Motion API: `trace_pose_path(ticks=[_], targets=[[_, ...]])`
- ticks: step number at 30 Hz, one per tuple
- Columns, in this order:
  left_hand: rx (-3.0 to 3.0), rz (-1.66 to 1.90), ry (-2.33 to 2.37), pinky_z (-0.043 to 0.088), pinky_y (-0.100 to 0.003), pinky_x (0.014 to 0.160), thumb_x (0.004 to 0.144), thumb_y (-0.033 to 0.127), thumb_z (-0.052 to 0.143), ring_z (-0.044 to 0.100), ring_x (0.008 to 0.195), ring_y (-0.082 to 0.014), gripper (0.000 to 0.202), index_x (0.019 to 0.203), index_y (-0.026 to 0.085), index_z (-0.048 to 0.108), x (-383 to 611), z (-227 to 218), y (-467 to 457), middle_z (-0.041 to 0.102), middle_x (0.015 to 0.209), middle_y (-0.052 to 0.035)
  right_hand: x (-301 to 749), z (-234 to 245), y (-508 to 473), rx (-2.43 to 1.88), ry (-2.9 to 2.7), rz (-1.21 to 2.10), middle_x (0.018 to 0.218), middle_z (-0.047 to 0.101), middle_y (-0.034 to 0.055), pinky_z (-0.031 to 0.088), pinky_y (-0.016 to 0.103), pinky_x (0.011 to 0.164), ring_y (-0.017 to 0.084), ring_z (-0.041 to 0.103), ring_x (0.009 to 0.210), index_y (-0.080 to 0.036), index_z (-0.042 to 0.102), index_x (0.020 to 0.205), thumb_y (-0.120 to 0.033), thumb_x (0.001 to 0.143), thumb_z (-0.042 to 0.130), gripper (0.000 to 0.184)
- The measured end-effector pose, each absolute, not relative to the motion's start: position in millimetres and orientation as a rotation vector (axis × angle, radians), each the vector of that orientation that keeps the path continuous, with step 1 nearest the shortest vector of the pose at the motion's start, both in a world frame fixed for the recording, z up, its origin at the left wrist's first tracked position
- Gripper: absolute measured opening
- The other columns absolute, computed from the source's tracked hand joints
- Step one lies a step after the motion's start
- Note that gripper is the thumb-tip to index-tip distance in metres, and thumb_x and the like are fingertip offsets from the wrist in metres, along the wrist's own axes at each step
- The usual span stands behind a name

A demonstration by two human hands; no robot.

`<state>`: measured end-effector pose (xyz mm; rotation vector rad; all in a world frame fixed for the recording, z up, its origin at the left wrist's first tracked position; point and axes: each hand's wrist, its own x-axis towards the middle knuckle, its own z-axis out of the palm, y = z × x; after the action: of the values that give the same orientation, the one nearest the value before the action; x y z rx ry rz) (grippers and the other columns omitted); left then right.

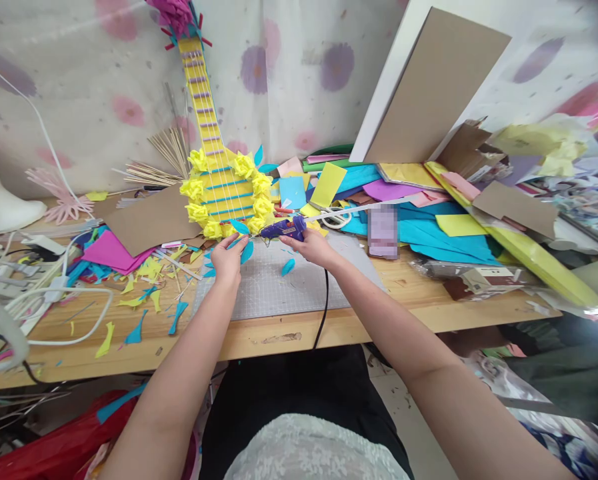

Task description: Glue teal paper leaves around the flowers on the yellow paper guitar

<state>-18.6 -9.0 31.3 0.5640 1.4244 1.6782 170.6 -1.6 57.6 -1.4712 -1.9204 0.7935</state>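
Observation:
A purple hot glue gun [289,229] is gripped in my right hand [316,248], its nozzle pointing left. A long white glue stick [361,207] juts from its back, and a black cord [325,307] hangs below. My left hand [226,259] pinches a blue paper leaf [239,227] close to the nozzle; more blue leaves show around its fingers. Just behind both hands, a yellow paper guitar [209,127] leans upright against the curtain, its body ringed with yellow paper flowers [261,205]. One loose blue leaf [288,267] lies on the grey cutting mat [273,300].
Paper scraps [151,270], a magenta sheet [116,252] and white cables [53,293] cover the left side. Scissors [337,217], a phone [383,231] and piled coloured paper [429,230] lie to the right. Brown cardboard [439,80] leans at the back.

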Motion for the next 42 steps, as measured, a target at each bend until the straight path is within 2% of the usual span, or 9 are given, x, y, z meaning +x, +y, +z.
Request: trace_pose_path(ticks=[5,14,20,26,36,42], targets=[[0.566,1.683,1.425,0.049,-0.025,0.070,0.050,0.017,0.082,0.063,0.067,-0.0124,0.046,0.094,0.011,0.070,-20,31,-8,0.069,0.076,-0.0055,171,59,0,-1.524,-1.933,0.773,0.079,0.067,0.0076,0.045,0.032,0.072,0.021,0.062,0.079,-0.017,0.066,0.093,-0.052,0.081,0.056,0.038],[0.520,1.696,1.433,0.050,-0.022,0.064,0.052,0.013,0.081,0.062,0.063,-0.0103,0.037,0.087,0.012,0.071,-23,41,-11,0.068,0.071,-0.0037,179,62,0,-1.499,-1.897,0.778,0.069,0.063,0.0043,0.046,0.030,0.065,0.017,0.059,0.068,-0.018,0.063,0.080,-0.054,0.079,0.056,0.037],[0.501,1.710,1.420,0.048,-0.021,0.063,0.056,0.011,0.077,0.060,0.060,-0.0085,0.033,0.088,0.011,0.071,-26,40,-10,0.067,0.070,-0.0026,181,57,-4,-1.468,-1.841,0.897,0.070,0.066,0.0046,0.047,0.027,0.064,0.015,0.060,0.066,-0.017,0.063,0.081,-0.050,0.078,0.059,0.034],[0.539,1.708,1.426,0.047,-0.023,0.064,0.052,0.015,0.080,0.060,0.060,-0.0092,0.040,0.090,0.012,0.071,-25,36,-9,0.067,0.072,-0.0034,173,56,-2,-1.405,-1.855,0.881,0.073,0.067,0.0053,0.047,0.028,0.066,0.016,0.061,0.068,-0.017,0.064,0.083,-0.054,0.078,0.058,0.037],[0.603,1.703,1.465,0.050,-0.026,0.074,0.050,0.019,0.082,0.065,0.076,-0.0149,0.044,0.092,0.012,0.072,-26,31,-6,0.069,0.079,-0.0067,167,57,4,-1.408,-1.914,0.779,0.085,0.069,0.0069,0.047,0.031,0.073,0.019,0.063,0.081,-0.018,0.066,0.102,-0.052,0.080,0.058,0.042],[0.618,1.744,1.426,0.051,-0.028,0.076,0.050,0.018,0.081,0.064,0.074,-0.0141,0.042,0.090,0.011,0.071,-28,29,-5,0.069,0.080,-0.0069,165,56,5,-1.466,-1.916,0.807,0.082,0.068,0.0078,0.047,0.032,0.072,0.020,0.063,0.078,-0.016,0.066,0.097,-0.053,0.079,0.058,0.042]])
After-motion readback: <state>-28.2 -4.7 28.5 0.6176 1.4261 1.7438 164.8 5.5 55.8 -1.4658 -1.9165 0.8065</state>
